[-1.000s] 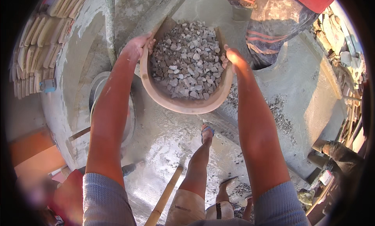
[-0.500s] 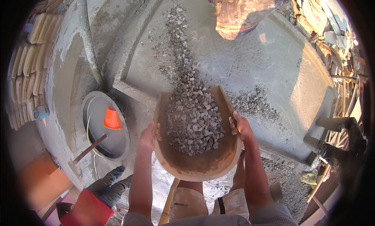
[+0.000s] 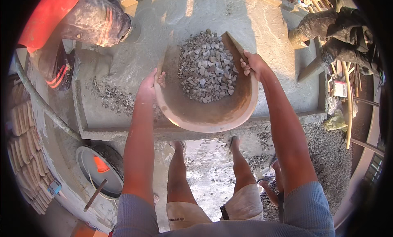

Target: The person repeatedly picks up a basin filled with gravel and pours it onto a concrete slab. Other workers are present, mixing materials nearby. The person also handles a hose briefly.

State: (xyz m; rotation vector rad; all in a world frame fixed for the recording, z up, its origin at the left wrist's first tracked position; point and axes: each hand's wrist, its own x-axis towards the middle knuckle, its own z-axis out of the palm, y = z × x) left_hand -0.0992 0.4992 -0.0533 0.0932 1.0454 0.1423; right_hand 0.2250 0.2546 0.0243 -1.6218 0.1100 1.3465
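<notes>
My left hand [image 3: 150,85] grips the left side of a wide, tan, scoop-shaped pan [image 3: 206,118], fingers curled over its rim. On the opposite side my right hand [image 3: 254,66] holds the other edge, fingers wrapped round it. The pan's rounded back faces me and its open front points away. Grey gravel [image 3: 211,71] lies in its middle and reaches to the front opening. Both arms stretch forward, with the pan over a shallow concrete-coated trough [image 3: 270,98]. Whether the pan touches the trough is hidden from this angle.
Loose gravel [image 3: 112,98] lies in the trough's left part. One person's muddy trousers [image 3: 98,22] show far left; another's dark clothing [image 3: 339,32] far right. A round tub [image 3: 84,155] with an orange cup [image 3: 101,164] stands lower left. Stacked tiles [image 3: 24,151] line the left.
My view has swung right, and the trough lies straighter across it. The pan has moved forward, away from my body, with my arms stretched out farther. Both hands keep hold of it.
</notes>
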